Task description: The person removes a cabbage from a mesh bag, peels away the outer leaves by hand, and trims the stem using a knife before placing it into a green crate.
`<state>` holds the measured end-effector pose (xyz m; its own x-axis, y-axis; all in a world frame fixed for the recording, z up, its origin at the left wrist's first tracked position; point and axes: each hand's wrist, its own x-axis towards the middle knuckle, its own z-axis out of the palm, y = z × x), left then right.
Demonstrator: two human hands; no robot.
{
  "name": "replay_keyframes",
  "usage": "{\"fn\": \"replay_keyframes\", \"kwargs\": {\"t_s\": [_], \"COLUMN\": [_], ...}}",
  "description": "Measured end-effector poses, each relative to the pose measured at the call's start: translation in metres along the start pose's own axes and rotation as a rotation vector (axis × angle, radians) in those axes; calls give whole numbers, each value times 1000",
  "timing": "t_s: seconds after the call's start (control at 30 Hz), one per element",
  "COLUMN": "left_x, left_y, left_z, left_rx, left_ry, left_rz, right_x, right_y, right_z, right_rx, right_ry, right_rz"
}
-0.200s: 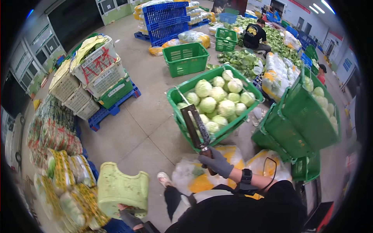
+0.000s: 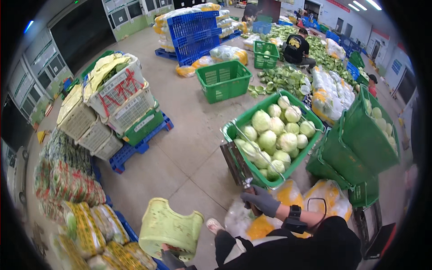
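Pale-green stool [image 2: 168, 225] gripped by left hand [image 2: 171, 260]; bladed tool [image 2: 232, 162] clasped in right hand [image 2: 264, 201]. Just beyond the latter, green crate [image 2: 246, 116] already filled with cabbages [image 2: 286, 141]; farther crate [image 2: 227, 92] looks unfilled

At upper right, 3 strip lights [image 2: 359, 6] overhang the grey floor [image 2: 184, 148].

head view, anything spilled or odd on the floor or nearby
Yes: loose green leaves lie heaped and scattered on the floor near the seated person, outside any crate, so they look spilled or discarded. The pale green stool is tipped over, but the left hand holds it.
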<state>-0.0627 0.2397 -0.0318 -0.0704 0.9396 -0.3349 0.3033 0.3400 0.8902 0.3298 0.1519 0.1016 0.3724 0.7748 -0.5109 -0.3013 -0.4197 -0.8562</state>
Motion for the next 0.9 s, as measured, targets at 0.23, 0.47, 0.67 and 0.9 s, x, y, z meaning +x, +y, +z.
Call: {"fn": "replay_keyframes", "kwargs": {"t_s": [0.23, 0.47, 0.67, 0.9], "left_x": [150, 205, 270, 383], "left_y": [68, 175, 231, 308], "left_z": [11, 48, 127, 251], "left_rx": [63, 7, -8, -32], "left_ry": [-199, -308, -379, -515], "left_rz": [-11, -57, 132, 77], "right_x": [40, 56, 124, 280], "right_y": [-33, -46, -56, -131], "right_z": [14, 5, 0, -42], "right_rx": [11, 217, 327, 407], "right_ry": [323, 562, 582, 643], "right_rz": [-155, -100, -188, -294]}}
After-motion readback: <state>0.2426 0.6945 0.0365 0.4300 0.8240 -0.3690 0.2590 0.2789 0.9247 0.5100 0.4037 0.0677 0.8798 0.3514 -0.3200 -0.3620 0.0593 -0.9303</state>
